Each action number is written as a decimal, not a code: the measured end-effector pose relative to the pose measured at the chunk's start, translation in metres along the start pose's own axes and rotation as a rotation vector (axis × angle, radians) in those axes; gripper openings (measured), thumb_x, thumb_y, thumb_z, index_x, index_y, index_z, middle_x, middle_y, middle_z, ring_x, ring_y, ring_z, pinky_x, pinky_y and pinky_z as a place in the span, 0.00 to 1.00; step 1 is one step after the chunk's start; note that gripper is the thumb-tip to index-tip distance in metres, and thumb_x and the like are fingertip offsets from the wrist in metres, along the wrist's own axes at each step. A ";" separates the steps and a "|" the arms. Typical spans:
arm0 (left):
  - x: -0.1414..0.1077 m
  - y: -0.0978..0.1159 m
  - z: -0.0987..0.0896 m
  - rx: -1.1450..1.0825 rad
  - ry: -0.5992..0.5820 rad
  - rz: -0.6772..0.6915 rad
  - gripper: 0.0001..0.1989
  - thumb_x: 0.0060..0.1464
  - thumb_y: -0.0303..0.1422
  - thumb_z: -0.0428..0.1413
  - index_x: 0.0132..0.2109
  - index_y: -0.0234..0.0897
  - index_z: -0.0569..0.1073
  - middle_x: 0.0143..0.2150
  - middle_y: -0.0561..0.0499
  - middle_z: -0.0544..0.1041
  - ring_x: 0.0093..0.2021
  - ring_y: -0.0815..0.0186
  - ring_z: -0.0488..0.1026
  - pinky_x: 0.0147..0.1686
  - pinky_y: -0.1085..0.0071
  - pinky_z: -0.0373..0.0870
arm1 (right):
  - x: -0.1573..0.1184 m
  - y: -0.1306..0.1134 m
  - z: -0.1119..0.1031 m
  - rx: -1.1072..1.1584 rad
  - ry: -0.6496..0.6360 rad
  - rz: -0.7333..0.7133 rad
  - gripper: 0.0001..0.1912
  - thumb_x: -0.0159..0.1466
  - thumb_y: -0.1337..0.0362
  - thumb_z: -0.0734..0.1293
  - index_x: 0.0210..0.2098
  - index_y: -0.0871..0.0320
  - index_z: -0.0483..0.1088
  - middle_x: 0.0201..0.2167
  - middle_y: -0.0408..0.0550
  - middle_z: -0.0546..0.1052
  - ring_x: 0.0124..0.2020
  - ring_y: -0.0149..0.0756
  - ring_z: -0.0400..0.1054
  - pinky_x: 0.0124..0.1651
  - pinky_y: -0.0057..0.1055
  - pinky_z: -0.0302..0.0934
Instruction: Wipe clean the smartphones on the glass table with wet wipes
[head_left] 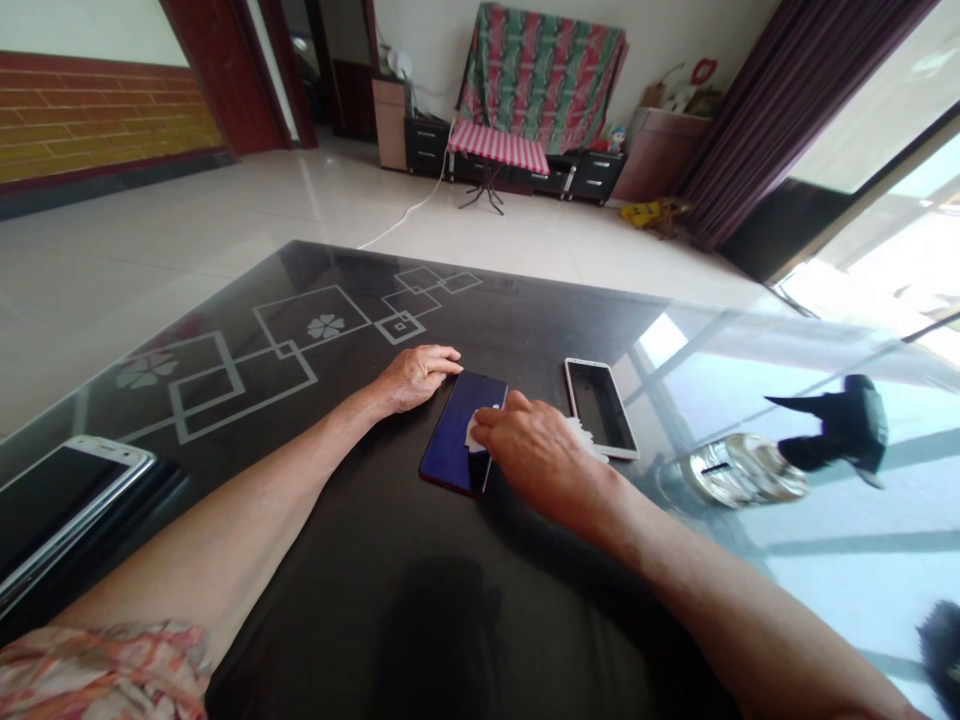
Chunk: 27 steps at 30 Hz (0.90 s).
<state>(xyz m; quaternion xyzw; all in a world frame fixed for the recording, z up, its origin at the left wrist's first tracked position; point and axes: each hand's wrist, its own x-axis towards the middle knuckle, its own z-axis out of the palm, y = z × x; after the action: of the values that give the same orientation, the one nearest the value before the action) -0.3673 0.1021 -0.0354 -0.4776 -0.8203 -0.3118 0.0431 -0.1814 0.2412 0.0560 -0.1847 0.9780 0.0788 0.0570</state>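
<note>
A dark phone with a bluish screen (454,435) lies flat on the black glossy table (360,590). My right hand (536,450) is closed on a white tissue (474,430) and presses it on the right part of that screen; more of the tissue sticks out past the far side of the hand. At the phone's upper left edge rests my left hand (418,378), fingers stretched out and holding nothing. Just right of my right hand lies a second phone with a white frame (602,405).
A clear spray bottle with a black nozzle (750,470) is on the table at the right. Another white phone (64,500) lies at the left edge. Beyond the table are a striped stool (499,146), dark drawers (427,145) and a purple curtain (795,100).
</note>
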 end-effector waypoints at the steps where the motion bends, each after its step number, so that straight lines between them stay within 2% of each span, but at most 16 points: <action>1: 0.000 0.000 0.000 0.001 0.000 0.003 0.18 0.54 0.27 0.48 0.42 0.43 0.81 0.53 0.55 0.77 0.56 0.65 0.72 0.59 0.68 0.67 | 0.004 0.009 0.005 0.001 0.041 0.027 0.14 0.65 0.74 0.59 0.36 0.56 0.75 0.40 0.52 0.78 0.39 0.45 0.65 0.34 0.36 0.59; 5: 0.000 -0.001 0.000 0.007 0.004 0.013 0.18 0.53 0.26 0.48 0.43 0.43 0.81 0.53 0.55 0.78 0.56 0.65 0.72 0.59 0.67 0.67 | 0.019 0.041 0.026 0.034 0.194 0.082 0.17 0.66 0.74 0.56 0.46 0.54 0.73 0.47 0.49 0.76 0.40 0.41 0.64 0.38 0.34 0.59; 10: -0.002 0.000 0.002 0.046 0.029 0.022 0.20 0.50 0.23 0.48 0.42 0.42 0.81 0.52 0.54 0.78 0.56 0.64 0.72 0.60 0.65 0.67 | 0.024 0.050 0.035 0.071 0.240 0.061 0.20 0.65 0.76 0.56 0.49 0.51 0.70 0.52 0.42 0.74 0.40 0.39 0.62 0.39 0.32 0.59; 13: -0.001 0.001 0.003 0.064 0.048 0.032 0.19 0.50 0.23 0.48 0.42 0.41 0.81 0.52 0.52 0.78 0.55 0.63 0.73 0.59 0.64 0.68 | 0.025 0.048 0.035 0.080 0.238 0.071 0.21 0.64 0.76 0.56 0.50 0.51 0.70 0.53 0.41 0.73 0.41 0.39 0.62 0.38 0.31 0.60; 20: 0.000 0.005 0.007 0.086 0.089 0.033 0.19 0.50 0.20 0.48 0.41 0.40 0.81 0.50 0.50 0.79 0.53 0.63 0.74 0.57 0.62 0.70 | 0.026 0.046 0.036 0.064 0.232 0.055 0.22 0.66 0.74 0.55 0.53 0.50 0.68 0.54 0.43 0.72 0.43 0.39 0.63 0.43 0.31 0.62; 27: 0.003 0.013 0.005 0.105 0.121 0.004 0.20 0.47 0.20 0.48 0.37 0.42 0.81 0.46 0.52 0.81 0.50 0.66 0.76 0.55 0.64 0.72 | 0.033 0.055 0.014 -0.012 0.062 -0.045 0.20 0.64 0.75 0.58 0.50 0.51 0.71 0.51 0.45 0.73 0.45 0.40 0.64 0.39 0.31 0.64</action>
<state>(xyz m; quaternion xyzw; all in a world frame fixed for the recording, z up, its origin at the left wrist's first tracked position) -0.3571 0.1119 -0.0325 -0.4565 -0.8304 -0.2968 0.1183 -0.2315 0.2829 0.0448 -0.2096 0.9743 0.0777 0.0273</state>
